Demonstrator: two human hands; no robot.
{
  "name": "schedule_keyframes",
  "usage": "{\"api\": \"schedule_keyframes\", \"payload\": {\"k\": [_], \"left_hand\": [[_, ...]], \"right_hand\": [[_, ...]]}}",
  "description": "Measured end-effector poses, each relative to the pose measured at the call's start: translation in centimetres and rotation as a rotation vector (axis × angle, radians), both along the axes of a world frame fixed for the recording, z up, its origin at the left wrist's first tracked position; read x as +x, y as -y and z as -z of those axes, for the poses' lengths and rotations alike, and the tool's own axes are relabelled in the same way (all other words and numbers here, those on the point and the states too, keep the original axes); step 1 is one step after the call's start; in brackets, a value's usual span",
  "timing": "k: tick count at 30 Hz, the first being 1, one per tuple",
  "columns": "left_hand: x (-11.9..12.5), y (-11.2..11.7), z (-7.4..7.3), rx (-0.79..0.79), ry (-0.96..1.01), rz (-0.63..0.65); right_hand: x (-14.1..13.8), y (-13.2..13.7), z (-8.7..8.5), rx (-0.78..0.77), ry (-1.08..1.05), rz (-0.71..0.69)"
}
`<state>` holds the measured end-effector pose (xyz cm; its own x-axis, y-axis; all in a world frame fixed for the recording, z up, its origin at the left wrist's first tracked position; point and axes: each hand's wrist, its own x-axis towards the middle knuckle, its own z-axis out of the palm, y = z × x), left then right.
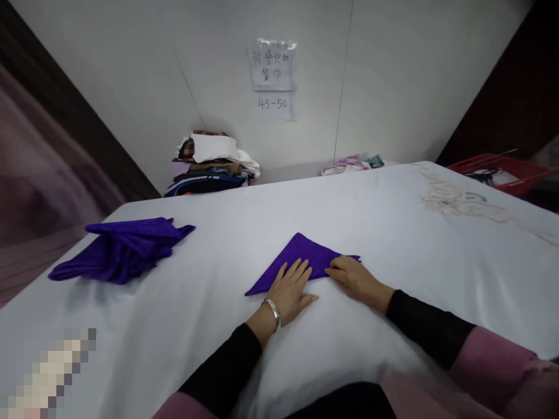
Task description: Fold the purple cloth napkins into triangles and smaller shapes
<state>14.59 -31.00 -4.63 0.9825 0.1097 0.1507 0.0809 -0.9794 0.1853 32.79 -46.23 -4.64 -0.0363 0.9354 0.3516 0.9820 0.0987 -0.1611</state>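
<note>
A purple cloth napkin (301,250), folded into a triangle, lies on the white-covered table (196,326) with its peak pointing away from me. My left hand (290,291), a silver bangle at its wrist, rests flat with fingers stretched out over the napkin's near edge. At the right end my right hand (358,282) has its fingers curled and pinched on the near edge. A small tip of purple cloth sticks out just beyond that hand. To the left sits a loose, crumpled heap of purple cloth (126,250), apart from both hands.
Folded clothes (213,160) are stacked behind the table at the back left, with more fabric (349,164) to their right. A red basket (502,171) stands past the far right corner. Paper notes (273,78) hang on the wall. Floral decoration (463,201) marks the tablecloth's right side.
</note>
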Motion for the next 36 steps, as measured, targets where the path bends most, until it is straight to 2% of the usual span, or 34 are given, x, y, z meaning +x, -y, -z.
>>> {"api": "schedule_keyframes", "payload": {"k": [3,6,10,14,20,28,36], "left_hand": [[0.1,0.2,0.8,0.011,-0.067,0.041],[-0.1,0.0,1.1,0.013,-0.067,0.066],[-0.2,-0.2,1.4,0.036,-0.017,0.103],[-0.1,-0.3,1.6,0.067,0.003,0.104],[-0.1,-0.4,1.4,0.078,-0.008,0.113],[-0.1,-0.5,1.4,0.081,-0.034,0.089],[-0.1,-0.6,1.2,0.055,-0.027,0.099]], "right_hand": [[-1.3,-0.3,-0.3,0.022,-0.044,0.017],[-3.6,-1.4,-0.8,0.019,-0.150,-0.044],[-6.2,-3.6,-1.7,-0.145,-0.238,-0.061],[-6.5,-4.4,-1.4,-0.288,-0.318,0.029],[-5.5,-2.1,-0.1,-0.322,-0.299,0.134],[-4.4,1.4,1.3,-0.216,-0.121,0.252],[-2.7,3.9,1.6,-0.212,-0.062,0.395]]}}
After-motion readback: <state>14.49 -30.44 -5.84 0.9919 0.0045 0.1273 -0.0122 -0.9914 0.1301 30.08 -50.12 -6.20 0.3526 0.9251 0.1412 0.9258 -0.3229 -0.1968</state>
